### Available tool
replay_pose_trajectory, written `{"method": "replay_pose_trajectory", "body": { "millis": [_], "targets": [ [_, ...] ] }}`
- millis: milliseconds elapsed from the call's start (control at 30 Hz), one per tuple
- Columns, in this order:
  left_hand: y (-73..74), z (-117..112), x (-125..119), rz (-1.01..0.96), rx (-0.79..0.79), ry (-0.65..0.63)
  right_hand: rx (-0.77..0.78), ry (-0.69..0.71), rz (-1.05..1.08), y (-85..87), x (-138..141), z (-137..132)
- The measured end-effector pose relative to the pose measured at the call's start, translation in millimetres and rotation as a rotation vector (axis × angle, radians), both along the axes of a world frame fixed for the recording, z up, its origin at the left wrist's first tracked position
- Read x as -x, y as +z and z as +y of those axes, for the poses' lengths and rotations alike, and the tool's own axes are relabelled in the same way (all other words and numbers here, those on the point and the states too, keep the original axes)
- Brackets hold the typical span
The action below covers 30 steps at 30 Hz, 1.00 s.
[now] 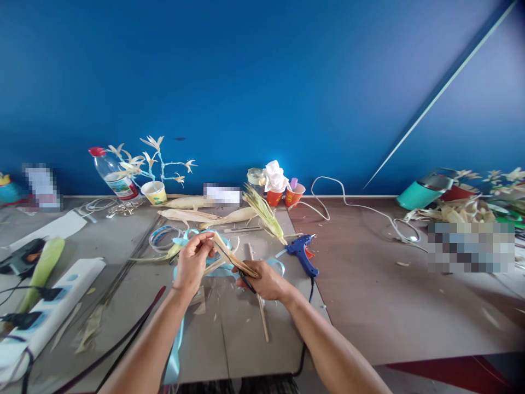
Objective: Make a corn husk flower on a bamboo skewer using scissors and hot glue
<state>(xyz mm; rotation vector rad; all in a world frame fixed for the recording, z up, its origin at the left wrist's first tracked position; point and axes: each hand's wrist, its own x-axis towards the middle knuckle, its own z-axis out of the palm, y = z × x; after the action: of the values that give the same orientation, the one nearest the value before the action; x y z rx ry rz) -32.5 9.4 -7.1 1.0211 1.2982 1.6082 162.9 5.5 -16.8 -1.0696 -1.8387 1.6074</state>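
Brown right side: a broad low stretch of counter with small flat scraps gives passage; a thin white cable winds across its back.
Right border: a blue glue gun with an orange trigger lies just beside the hands, its black cord trailing nearer.
Wall side: long pale dry corn husks and red paper cups stand in the way.
Grey left side: a long white plastic power strip with black plugs bars sideways reach.
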Motion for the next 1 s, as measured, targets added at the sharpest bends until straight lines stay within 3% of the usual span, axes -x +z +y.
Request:
{"method": "replay_pose_trajectory", "body": {
  "millis": [533,1000],
  "targets": [
    [4.3,-2,-2,0.030,0.020,-0.002,0.055,-0.013,0.033,6.2,2,-1],
    [1.0,0,-3,0.026,0.035,-0.025,-0.093,0.012,0.005,-1.4,1,1]
  ]
}}
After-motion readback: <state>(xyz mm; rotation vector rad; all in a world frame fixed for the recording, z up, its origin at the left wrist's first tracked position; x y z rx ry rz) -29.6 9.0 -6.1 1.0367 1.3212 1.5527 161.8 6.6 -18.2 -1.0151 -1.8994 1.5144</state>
